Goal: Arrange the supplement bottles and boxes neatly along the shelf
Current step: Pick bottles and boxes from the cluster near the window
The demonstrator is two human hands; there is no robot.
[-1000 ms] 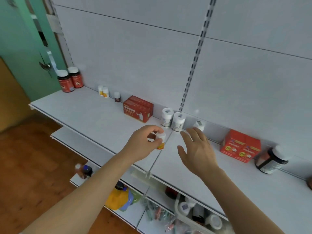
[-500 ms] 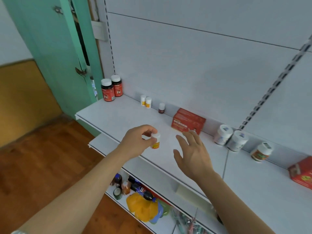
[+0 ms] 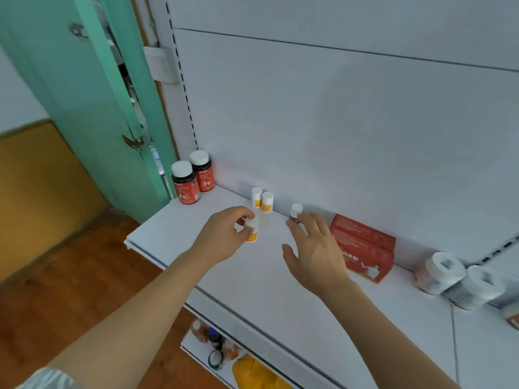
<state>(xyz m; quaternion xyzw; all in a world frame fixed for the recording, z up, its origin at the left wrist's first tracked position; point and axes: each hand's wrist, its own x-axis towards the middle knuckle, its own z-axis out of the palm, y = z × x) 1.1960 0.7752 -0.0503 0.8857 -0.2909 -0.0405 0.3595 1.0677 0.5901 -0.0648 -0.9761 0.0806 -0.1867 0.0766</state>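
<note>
- The left hand (image 3: 224, 237) sits at frame centre, its thumb and fingers curled round a small white bottle (image 3: 252, 230) with a yellow-orange label, pinching it near the cap.
- That bottle is upright over the white shelf (image 3: 174, 234); I cannot tell whether its base touches the surface.
- The right hand (image 3: 316, 252) is just right of centre, fingers straight and slightly spread, holding nothing.
- Its fingertips (image 3: 304, 219) reach a small dark bottle (image 3: 295, 212) with a white cap at the back wall; contact cannot be confirmed.
- Two matching yellow bottles (image 3: 262, 200) stand side by side, touching, against the back wall just above the held bottle.
- Two larger red Fe bottles (image 3: 193, 178) with white caps stand close together at the shelf's far left corner, centre left of the frame.
- A red box (image 3: 363, 247) lies against the wall right of the right hand, just beside it, a second box apparently stacked on or behind it.
- Two white tubs (image 3: 455, 279) lie tipped on their sides at the right edge, touching each other.
- A green door (image 3: 84, 108) fills the upper left.
- A lower shelf (image 3: 196, 346) at bottom centre holds small bottles and a yellow container (image 3: 252, 374).
</note>
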